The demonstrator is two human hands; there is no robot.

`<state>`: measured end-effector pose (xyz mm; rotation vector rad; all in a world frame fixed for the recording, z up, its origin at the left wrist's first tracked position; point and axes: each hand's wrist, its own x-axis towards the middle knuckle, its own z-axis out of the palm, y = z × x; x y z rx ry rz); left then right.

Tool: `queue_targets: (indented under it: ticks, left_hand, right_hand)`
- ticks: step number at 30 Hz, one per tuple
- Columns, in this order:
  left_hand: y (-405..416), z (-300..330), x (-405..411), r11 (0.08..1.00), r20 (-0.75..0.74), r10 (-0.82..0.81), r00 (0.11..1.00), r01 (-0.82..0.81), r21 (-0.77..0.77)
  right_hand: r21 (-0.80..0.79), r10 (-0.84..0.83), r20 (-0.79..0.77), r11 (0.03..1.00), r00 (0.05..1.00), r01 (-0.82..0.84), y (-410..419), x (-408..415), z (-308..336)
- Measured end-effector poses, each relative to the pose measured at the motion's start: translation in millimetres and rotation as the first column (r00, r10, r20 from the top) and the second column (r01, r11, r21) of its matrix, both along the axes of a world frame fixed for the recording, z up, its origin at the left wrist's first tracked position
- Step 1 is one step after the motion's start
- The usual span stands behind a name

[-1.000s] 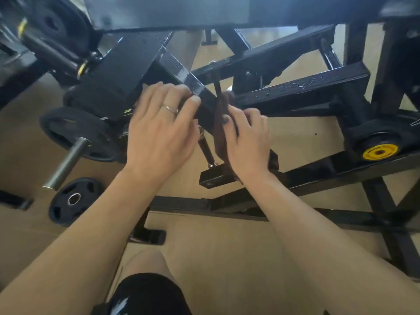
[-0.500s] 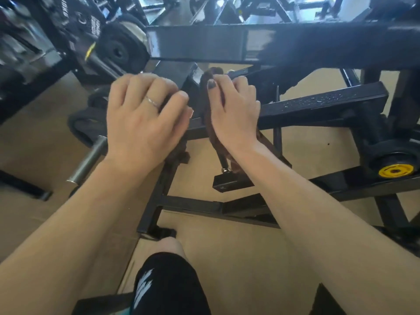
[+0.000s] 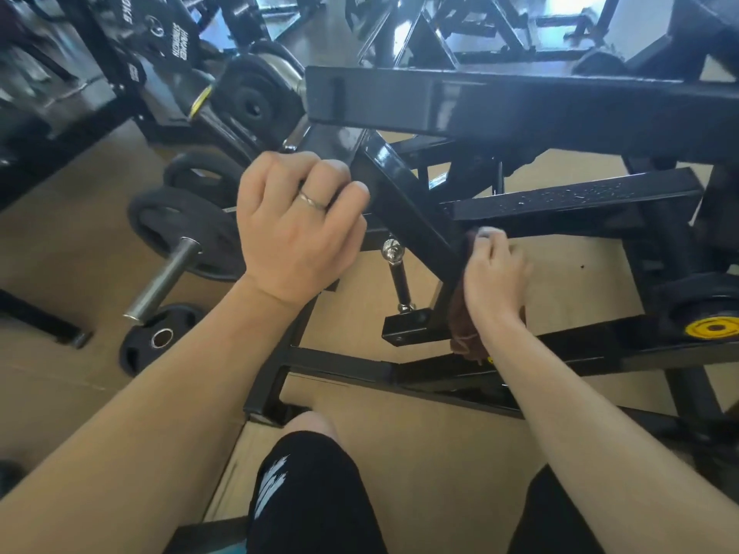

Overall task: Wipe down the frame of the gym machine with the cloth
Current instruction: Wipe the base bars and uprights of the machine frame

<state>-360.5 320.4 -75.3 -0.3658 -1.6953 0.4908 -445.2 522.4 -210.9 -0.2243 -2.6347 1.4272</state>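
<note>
Far left, mid-frame: black rubber weight plates [image 3: 188, 229] on a bare steel sleeve [image 3: 162, 279], one more small black plate [image 3: 154, 339] flat on the tan floor below. Not part of the job, just loaded on the machine.

Left-centre: left hand [image 3: 298, 229] w/ thin silver ring [image 3: 314, 201], fingers curled over the top end of the glossy black diagonal steel tube [image 3: 404, 201]. No cloth in it. Judging by the pose it's bracing, prob to steady the body or keep the arm from swinging while the other hand wipes. Can't see under the fingers, so how far they wrap = can't tell.

Centre: chrome rod-end link [image 3: 396, 273] hangs below the diagonal tube, ends at a small black bracket [image 3: 408, 327]. Untouched.

Centre-right: right hand [image 3: 496, 273] clamped on the dark brown cloth [image 3: 464, 321], pressing it vs the lower end of the diagonal tube, near where it passes the black horizontal bar [image 3: 572, 205]. Cloth bunched under palm, loose tail hangs down toward the base rail [image 3: 560, 353]. Hand blurred, so prob mid-stroke.

Right: horizontal bar has specks/droplets on top face — looks not yet wiped. Upper wide black crossbeam [image 3: 520, 101] across top of frame, condition unclear. Lower right: yellow hub cap [image 3: 712, 327] on a pivot.

Progress est: partway, diagonal tube in hand, several members left.
</note>
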Motion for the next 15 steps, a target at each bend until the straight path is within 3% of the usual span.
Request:
queue_targets:
  ticks: [6, 9, 12, 15]
  left_hand:
    - [2, 0, 1, 1.0, 0.019, 0.002, 1.0, -0.003, 0.03]
    - [1, 1, 2, 0.999, 0.027, 0.004, 1.0, -0.005, 0.036]
    - [1, 2, 2, 1.0, 0.041, 0.008, 0.999, -0.01, 0.029]
    - [1, 1, 2, 0.999, 0.047, -0.002, 0.999, 0.0, 0.037]
  right_hand:
    - [0.096, 0.189, -0.437, 0.982, 0.879, -0.164, -65, 9, 79]
    - [0.151, 0.216, -0.549, 0.976, 0.807, -0.158, -71, 7, 81]
    - [0.117, 0.237, -0.485, 0.972, 0.842, -0.205, -46, -4, 53]
    - [0.014, 0.168, -0.207, 0.985, 0.964, -0.169, -3, -8, 14]
